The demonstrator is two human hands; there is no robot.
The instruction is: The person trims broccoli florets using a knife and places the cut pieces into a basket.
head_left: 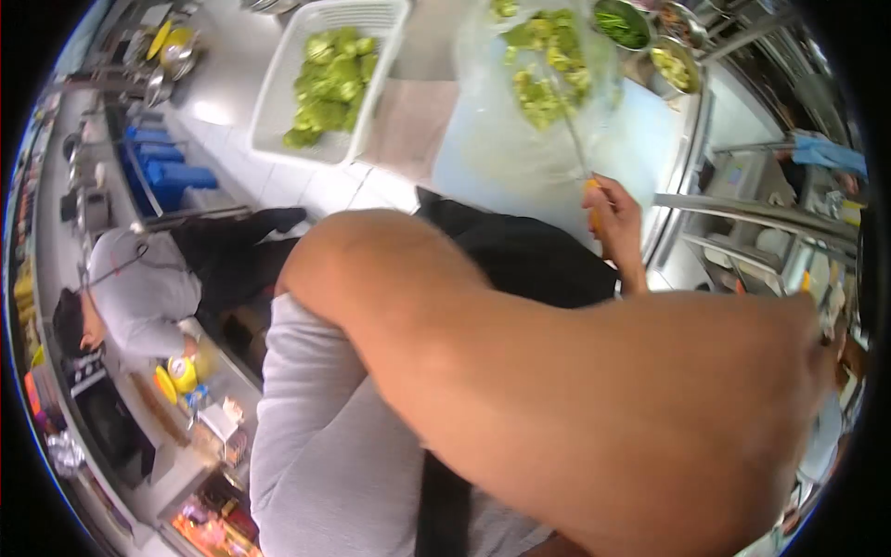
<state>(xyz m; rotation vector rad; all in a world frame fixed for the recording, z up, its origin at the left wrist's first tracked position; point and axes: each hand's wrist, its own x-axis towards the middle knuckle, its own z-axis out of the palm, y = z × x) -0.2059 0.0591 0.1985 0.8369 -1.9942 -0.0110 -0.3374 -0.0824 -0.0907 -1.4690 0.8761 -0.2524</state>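
Observation:
My right hand (614, 218) is wrapped round the yellow handle of a knife (575, 139). Its blade points away, toward chopped green vegetable pieces (548, 97) on a pale cutting board (492, 139) with a clear plastic sheet on it. My left arm, bent at the elbow, crosses close in front of the camera toward the right. Its far end is smeared, and the fingers of my left hand cannot be made out. A white perforated basket (263, 116) beside the board holds cut green vegetables (336, 88).
Bowls stand at the board's upper right, one with green pieces (622, 23), another with pale chopped pieces (673, 67). A metal rail (742, 212) runs at the right. Another person (144, 278) in a grey shirt is at a counter at the left. Blue bins (172, 176) stand behind.

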